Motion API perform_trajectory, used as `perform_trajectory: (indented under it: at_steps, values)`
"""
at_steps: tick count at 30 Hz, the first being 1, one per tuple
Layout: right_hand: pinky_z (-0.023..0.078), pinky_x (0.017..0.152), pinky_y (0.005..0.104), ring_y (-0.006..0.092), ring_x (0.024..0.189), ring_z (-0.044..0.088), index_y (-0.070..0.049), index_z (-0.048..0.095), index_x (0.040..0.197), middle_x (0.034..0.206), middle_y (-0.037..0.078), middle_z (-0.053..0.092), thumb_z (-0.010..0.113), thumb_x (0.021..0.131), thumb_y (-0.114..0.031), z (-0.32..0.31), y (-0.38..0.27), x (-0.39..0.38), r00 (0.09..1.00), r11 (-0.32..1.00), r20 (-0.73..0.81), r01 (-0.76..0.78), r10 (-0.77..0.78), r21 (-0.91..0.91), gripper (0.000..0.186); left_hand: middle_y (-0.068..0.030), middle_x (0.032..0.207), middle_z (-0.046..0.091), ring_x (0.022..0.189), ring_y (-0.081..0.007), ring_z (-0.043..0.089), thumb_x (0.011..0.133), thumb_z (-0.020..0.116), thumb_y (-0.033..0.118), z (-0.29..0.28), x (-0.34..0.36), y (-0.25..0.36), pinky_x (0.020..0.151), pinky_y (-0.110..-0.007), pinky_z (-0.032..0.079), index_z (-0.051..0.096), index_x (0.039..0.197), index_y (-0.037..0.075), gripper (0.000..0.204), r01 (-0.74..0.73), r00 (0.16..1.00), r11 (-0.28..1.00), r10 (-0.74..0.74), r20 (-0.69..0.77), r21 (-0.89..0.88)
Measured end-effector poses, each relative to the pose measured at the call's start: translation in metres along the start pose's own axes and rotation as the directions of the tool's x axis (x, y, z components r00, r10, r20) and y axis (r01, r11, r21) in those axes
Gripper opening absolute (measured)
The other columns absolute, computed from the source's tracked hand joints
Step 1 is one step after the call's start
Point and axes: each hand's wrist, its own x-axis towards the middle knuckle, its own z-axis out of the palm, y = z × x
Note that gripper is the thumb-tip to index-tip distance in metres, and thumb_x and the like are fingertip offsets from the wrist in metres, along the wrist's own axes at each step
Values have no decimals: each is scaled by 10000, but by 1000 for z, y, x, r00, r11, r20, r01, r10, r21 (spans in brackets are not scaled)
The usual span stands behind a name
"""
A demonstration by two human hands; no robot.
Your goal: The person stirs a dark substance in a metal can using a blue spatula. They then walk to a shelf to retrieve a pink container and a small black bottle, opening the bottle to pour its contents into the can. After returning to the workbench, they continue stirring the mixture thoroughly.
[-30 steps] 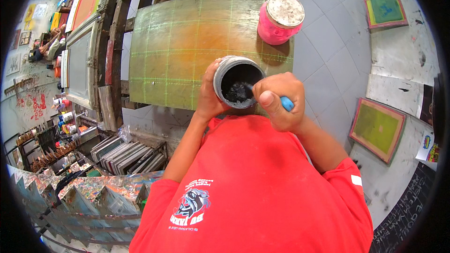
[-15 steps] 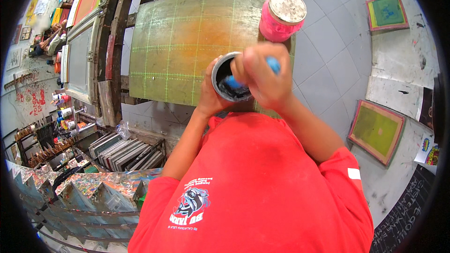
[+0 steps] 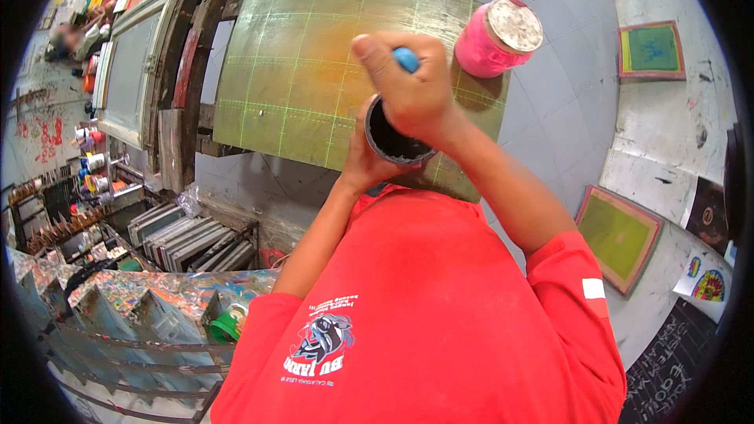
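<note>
My left hand is wrapped round the side of an open jar with a dark rim and black contents, held over the near edge of a worn, olive board marked with green grid lines. My right hand is closed on a blue handle above the jar's mouth; the tool's lower end is hidden by the hand and jar. A pink jar with a stained white lid stands at the board's far right corner.
Framed screens line the left rack, with stacked frames and a paint-spattered stepped rack below. Screens lean on the right wall. A co-worker is at the far left. Grey tiled floor surrounds the board.
My right hand and the blue handle have moved up and leftward to over the jar. The jar in my left hand has shifted slightly right within the view.
</note>
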Motion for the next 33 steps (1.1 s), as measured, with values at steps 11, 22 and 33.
perform_trajectory:
  at_steps: [11, 22, 33]
  values:
    - [328, 483, 262, 44, 572, 423, -2, 505, 635, 601, -49, 464, 581, 977, -228, -16, -8, -29, 978, 923, 140, -192, 153, 335, 417, -128, 1282, 522, 1173, -261, 530, 573, 933, 271, -4, 1, -29, 990, -413, 442, 369, 1365, 83, 991, -82, 996, 994, 83, -15, 74]
    - [366, 487, 318, 91, 533, 434, 8, 512, 644, 588, -8, 462, 572, 988, -267, -29, -22, -30, 973, 965, 182, -175, 139, 197, 445, -154, 1364, 492, 1246, -304, 507, 551, 947, 266, -8, -3, -35, 1046, -429, 421, 313, 1427, 78, 1097, -91, 996, 991, 91, 3, 99]
    - [333, 459, 314, 155, 462, 444, -23, 465, 607, 519, 48, 422, 562, 962, -221, -11, -25, -32, 985, 995, 143, 88, -93, 44, 418, -153, 1402, 470, 1281, -305, 489, 545, 955, 242, -7, -1, -30, 1075, -427, 405, 284, 1455, 79, 1141, -182, 981, 983, 183, -59, 25]
